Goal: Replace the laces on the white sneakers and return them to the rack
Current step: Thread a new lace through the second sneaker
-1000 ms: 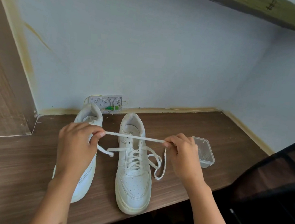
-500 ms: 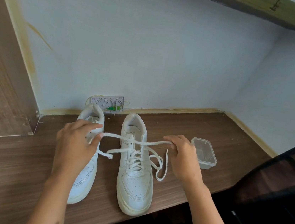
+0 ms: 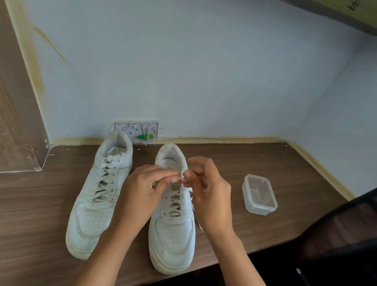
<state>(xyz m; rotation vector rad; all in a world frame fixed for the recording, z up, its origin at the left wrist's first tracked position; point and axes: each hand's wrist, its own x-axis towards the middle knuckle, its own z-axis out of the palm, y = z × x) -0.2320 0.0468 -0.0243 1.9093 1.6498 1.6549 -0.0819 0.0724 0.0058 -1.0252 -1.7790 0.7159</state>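
1. The fingers (image 3: pixel 179 179) of both hands now pinch the lace (image 3: pixel 181 174) together above the right sneaker (image 3: pixel 171 233); a second ago they held it stretched wide apart.
2. The left hand (image 3: pixel 140 191) and right hand (image 3: pixel 210 193) have come together over the tongue, probably starting the knot.
3. The left sneaker (image 3: pixel 98 193) stands laced beside it on the worktop (image 3: pixel 7 215), a plastic tub (image 3: pixel 259 195) nearby.

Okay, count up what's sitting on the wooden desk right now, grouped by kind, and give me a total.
White sneakers: 2, the left sneaker and the right sneaker
Clear plastic containers: 1, the container
Total: 3
Both the left hand and the right hand pinch the lace over the right sneaker. The wall plate sits on the wall, so it is not counted.
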